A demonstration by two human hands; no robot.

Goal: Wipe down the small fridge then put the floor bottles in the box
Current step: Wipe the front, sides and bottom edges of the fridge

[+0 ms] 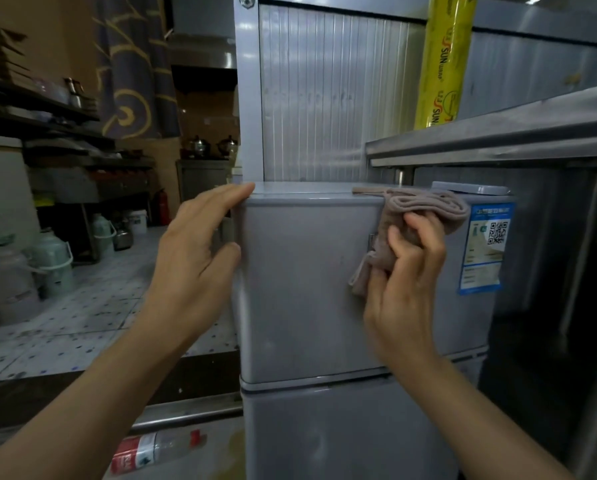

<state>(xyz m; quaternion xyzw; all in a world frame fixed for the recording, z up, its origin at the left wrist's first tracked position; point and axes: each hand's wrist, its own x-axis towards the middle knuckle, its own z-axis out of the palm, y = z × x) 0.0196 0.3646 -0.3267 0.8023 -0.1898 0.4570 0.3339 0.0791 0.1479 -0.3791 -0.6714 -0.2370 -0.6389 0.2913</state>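
The small grey fridge (307, 289) stands in front of me, with two doors, one above the other. My left hand (200, 251) rests on the upper door's left top corner, fingers spread, holding nothing. My right hand (404, 275) presses a bunched beige cloth (425, 206) against the upper door near its top right edge. Part of the cloth lies over the fridge's top edge. A clear plastic bottle (155, 452) with a red label and red cap lies on its side on the floor at the lower left of the fridge.
A blue sticker (487, 247) with a QR code is on the upper door's right side. A steel table (498, 140) overhangs on the right, carrying a yellow wrap roll (442, 64). Pale green jugs (53, 261) and shelving (65, 150) line the far left.
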